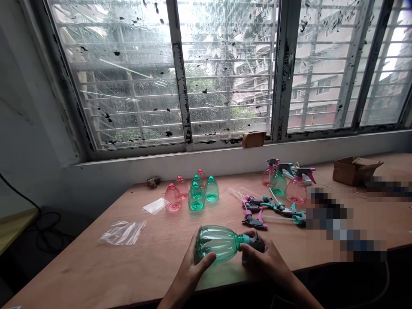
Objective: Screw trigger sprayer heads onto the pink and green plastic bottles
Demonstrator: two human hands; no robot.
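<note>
A clear green spray bottle (219,240) lies on its side in the air above the table's front edge, its base to the left. My left hand (197,262) is wrapped round the bottle's base end, thumb across the near side. Around the teal collar and dark trigger spray head (256,241) at the neck, my right hand (262,257) is closed. The fingers behind the head are partly hidden. Beyond my hands lie several loose spray heads (254,221) with thin tubes, pink-and-black and teal-and-black.
Open green bottles (196,197) and red bottles (174,199) stand at the back. Assembled spray bottles (296,191) are at the back right, near a cardboard box (355,169). Plastic bags (122,233) lie left on the wooden table (80,274). Blurred blocks cover the right side.
</note>
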